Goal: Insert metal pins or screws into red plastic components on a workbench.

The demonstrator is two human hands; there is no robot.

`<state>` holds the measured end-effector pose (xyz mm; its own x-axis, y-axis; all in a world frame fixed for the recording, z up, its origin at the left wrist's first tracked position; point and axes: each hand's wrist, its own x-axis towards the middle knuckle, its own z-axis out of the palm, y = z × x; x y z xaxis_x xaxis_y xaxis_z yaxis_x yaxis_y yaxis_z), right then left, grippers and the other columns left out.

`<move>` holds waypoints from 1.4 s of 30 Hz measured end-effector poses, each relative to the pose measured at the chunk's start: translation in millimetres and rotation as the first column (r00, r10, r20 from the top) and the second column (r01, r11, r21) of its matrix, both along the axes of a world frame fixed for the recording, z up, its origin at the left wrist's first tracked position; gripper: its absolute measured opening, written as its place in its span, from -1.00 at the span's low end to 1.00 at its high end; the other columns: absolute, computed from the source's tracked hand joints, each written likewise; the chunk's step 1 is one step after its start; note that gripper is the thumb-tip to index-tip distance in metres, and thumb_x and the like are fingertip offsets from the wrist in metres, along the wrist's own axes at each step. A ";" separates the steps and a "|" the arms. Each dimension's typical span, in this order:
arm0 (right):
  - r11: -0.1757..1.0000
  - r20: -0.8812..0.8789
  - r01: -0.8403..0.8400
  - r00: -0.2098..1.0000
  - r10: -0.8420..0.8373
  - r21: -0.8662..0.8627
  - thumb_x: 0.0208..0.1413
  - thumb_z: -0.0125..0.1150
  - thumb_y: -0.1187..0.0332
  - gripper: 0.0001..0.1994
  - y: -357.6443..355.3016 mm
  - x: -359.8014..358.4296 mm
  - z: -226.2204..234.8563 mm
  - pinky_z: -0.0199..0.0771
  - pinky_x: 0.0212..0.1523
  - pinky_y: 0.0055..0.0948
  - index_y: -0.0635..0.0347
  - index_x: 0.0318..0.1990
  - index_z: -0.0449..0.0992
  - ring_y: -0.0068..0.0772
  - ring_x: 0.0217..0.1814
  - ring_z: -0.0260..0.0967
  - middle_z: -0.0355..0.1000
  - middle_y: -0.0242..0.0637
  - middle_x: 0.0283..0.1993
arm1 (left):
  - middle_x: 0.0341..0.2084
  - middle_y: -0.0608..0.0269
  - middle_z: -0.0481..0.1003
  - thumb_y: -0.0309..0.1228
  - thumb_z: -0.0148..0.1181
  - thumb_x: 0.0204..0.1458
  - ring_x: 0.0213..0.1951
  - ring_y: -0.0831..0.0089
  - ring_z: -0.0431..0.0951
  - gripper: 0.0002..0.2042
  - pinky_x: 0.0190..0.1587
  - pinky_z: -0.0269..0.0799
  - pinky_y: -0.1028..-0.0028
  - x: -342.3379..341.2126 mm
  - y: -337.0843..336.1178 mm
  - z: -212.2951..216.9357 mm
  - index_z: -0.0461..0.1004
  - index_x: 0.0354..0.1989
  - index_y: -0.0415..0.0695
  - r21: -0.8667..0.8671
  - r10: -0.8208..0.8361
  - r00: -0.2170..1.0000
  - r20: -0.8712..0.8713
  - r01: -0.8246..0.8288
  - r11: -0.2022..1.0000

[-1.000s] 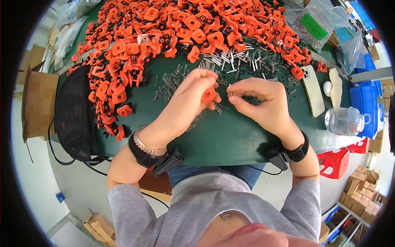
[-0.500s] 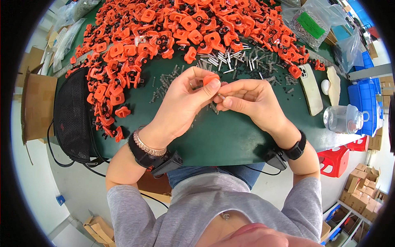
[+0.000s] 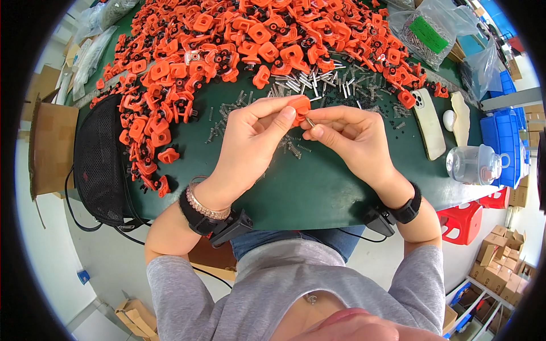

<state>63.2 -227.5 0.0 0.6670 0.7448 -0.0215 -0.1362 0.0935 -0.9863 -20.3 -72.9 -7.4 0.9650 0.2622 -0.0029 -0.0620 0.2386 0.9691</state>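
Over the green tabletop (image 3: 296, 196), my left hand (image 3: 253, 136) pinches a small orange plastic part (image 3: 300, 107) between thumb and fingers. My right hand (image 3: 361, 133) is closed beside it, thumb against forefinger on a small metal pin (image 3: 310, 121). The pin's far end is close to the orange part; whether it sits inside cannot be made out. Just beyond my hands lie loose metal pins (image 3: 301, 81), thin springs (image 3: 293, 146) and tiny black pieces (image 3: 392, 111).
A large heap of orange parts with black fittings (image 3: 256, 34) covers the far side. At left stands a black mesh bag (image 3: 102, 159). On the right lie a phone (image 3: 429, 125), a clear plastic jug (image 3: 473, 165) and blue bins (image 3: 503, 145); a bag of metal pieces (image 3: 424, 34) is behind.
The orange part has turned and shows more of itself between my fingers. My right hand has shifted slightly to the right, and the pin is more exposed.
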 end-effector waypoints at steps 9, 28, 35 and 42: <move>0.976 0.633 0.176 0.772 -0.055 -0.130 -0.08 0.25 0.52 -0.85 -2.5 3.7 -0.6 0.44 -0.33 -0.61 0.32 -0.30 0.53 -0.61 -0.36 0.42 0.49 -0.29 -0.35 | -0.20 0.12 0.49 -0.47 0.06 0.08 -0.19 0.47 0.49 -0.76 -0.06 0.40 0.50 -0.1 -4.7 0.0 0.43 -0.11 -0.32 0.004 -0.009 1.000 0.001 0.009 1.000; 0.999 0.010 -0.033 0.999 0.034 -0.027 -0.06 0.26 0.50 -0.73 -2.0 9.2 1.7 0.44 -0.18 -0.60 0.35 -0.18 0.39 -0.57 -0.22 0.41 0.44 -0.30 -0.24 | -0.26 0.17 0.49 -0.54 0.11 0.03 -0.21 0.55 0.48 -0.79 -0.15 0.40 0.61 -2.9 -9.4 10.2 0.43 -0.15 -0.33 -0.044 -0.093 0.996 0.015 0.094 0.995; 0.995 0.032 -0.028 0.999 0.031 -0.093 -0.05 0.26 0.49 -0.79 -5.4 12.0 6.1 0.45 -0.19 -0.61 0.38 -0.25 0.44 -0.57 -0.26 0.43 0.47 -0.27 -0.29 | -0.24 0.17 0.49 -0.54 0.12 0.02 -0.21 0.53 0.49 -0.77 -0.11 0.40 0.58 -2.9 -5.4 7.3 0.43 -0.13 -0.33 0.029 -0.099 0.994 -0.036 0.100 0.995; 0.995 0.036 -0.025 0.999 0.029 -0.097 -0.04 0.24 0.50 -0.81 -6.5 12.3 4.7 0.44 -0.20 -0.62 0.37 -0.26 0.44 -0.59 -0.27 0.42 0.47 -0.29 -0.29 | -0.21 0.16 0.48 -0.57 0.09 0.03 -0.15 0.52 0.47 -0.76 -0.08 0.39 0.57 -2.0 -7.5 6.9 0.42 -0.10 -0.32 0.020 -0.107 0.993 -0.044 0.108 0.994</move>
<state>75.5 -234.1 4.7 0.6481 0.7583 -0.0694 -0.1000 -0.0056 -0.9950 -22.2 -80.4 -0.5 0.9867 0.1575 -0.0406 0.0050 0.2199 0.9755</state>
